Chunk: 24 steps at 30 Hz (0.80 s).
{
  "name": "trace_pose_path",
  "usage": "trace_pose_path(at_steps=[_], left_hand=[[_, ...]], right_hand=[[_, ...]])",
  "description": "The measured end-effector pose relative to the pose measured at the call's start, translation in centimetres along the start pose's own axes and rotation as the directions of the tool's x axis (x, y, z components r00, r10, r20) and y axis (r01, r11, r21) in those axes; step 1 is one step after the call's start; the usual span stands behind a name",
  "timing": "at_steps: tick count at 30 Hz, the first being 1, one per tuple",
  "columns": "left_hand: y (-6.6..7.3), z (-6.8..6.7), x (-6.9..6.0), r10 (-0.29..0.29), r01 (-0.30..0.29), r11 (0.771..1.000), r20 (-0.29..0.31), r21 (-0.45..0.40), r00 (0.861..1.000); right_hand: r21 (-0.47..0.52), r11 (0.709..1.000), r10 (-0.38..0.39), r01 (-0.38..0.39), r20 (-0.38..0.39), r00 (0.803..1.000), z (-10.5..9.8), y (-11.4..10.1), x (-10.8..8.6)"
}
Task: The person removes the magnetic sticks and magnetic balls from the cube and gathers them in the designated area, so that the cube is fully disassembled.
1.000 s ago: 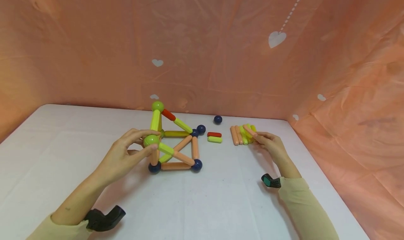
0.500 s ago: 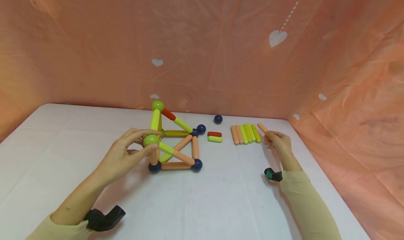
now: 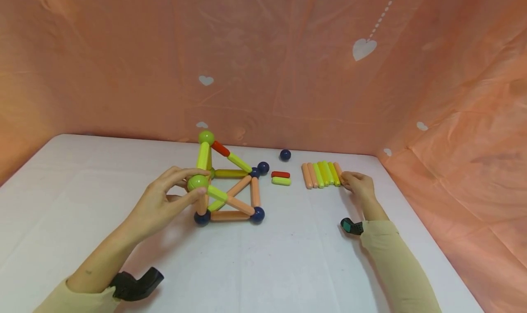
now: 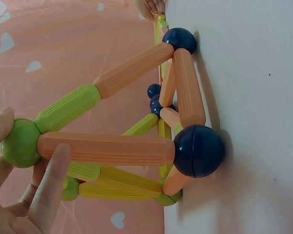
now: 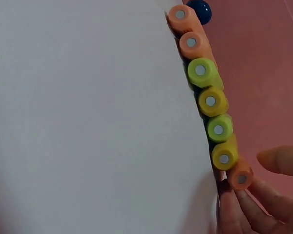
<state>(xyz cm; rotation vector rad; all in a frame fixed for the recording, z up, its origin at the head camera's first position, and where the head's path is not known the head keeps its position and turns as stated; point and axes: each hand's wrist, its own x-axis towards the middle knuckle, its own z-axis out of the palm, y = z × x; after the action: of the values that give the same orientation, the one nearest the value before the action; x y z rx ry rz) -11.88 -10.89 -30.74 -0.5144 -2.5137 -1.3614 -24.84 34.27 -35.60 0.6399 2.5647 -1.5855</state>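
Pinching a glossy green ball (image 3: pixel 198 183) is the left hand (image 3: pixel 159 204); the right hand (image 3: pixel 360 187), thumb spread clear, rests fingers against the rightmost slim peach stick (image 3: pixel 338 169).

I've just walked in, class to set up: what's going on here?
A person's left grip pinches a green ball at an upper corner of a frame of sticks and balls on the white table. The right grip touches the peach stick at the right end of a row of seven sticks. A dark blue ball and two short sticks, red and green, lie between frame and row.
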Motion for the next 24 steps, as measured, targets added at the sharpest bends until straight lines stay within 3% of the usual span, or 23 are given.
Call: trace_pose_path(at_steps=[9, 15, 24], left_hand=[[0.0, 0.0, -0.1, -0.007, 0.007, 1.000, 0.010, -0.009, 1.000], [0.0, 0.1, -0.1, -0.003, 0.003, 1.000, 0.010, -0.010, 1.000], [-0.1, 0.0, -0.1, 0.010, -0.010, 1.000, 0.002, 0.007, 1.000]], right_hand=[[-0.129, 0.990, -0.057, 0.055, -0.011, 0.998, 0.2, -0.3, -1.0], [-0.099, 0.977, -0.195, 0.190, -0.041, 0.980, 1.2, -1.2, -2.8], [-0.018, 0.942, -0.331, 0.336, 0.135, 0.934, 4.4, -2.8, -5.8]])
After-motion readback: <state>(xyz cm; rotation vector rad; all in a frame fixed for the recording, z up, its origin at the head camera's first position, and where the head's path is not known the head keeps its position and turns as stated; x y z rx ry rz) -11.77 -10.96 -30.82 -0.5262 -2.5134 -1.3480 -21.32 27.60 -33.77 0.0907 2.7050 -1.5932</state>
